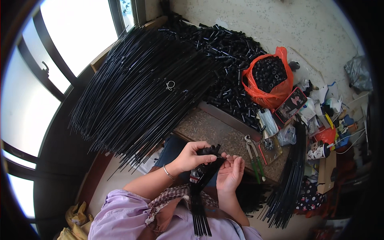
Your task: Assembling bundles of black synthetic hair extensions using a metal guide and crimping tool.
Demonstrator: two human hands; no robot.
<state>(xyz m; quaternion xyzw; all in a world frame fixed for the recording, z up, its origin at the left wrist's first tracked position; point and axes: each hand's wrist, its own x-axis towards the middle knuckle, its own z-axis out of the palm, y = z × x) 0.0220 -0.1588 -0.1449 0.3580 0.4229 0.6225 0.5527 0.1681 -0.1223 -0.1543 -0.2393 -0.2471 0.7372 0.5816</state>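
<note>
My left hand (192,157) is wrapped round the upper end of a bundle of thin black rods (200,212), where short, thick black cylinders poke out above the thumb. The bundle slants down across my lap, its lower ends fanned out. Close beside it, the thumb and fingertips of my right hand (230,174) are pinched together at the bundle's top end. Whatever is between those fingertips is too small to make out. Green-handled pliers (253,154) lie on the speckled tabletop (216,126) to the right of my hands.
A large stack of black rods (140,88) spreads over the left. Behind lies a heap of short black tubes (228,52), held back by a grey strip (230,120). An orange bag (280,98) of black rings, a phone (291,105) and another rod bundle (290,176) are at right.
</note>
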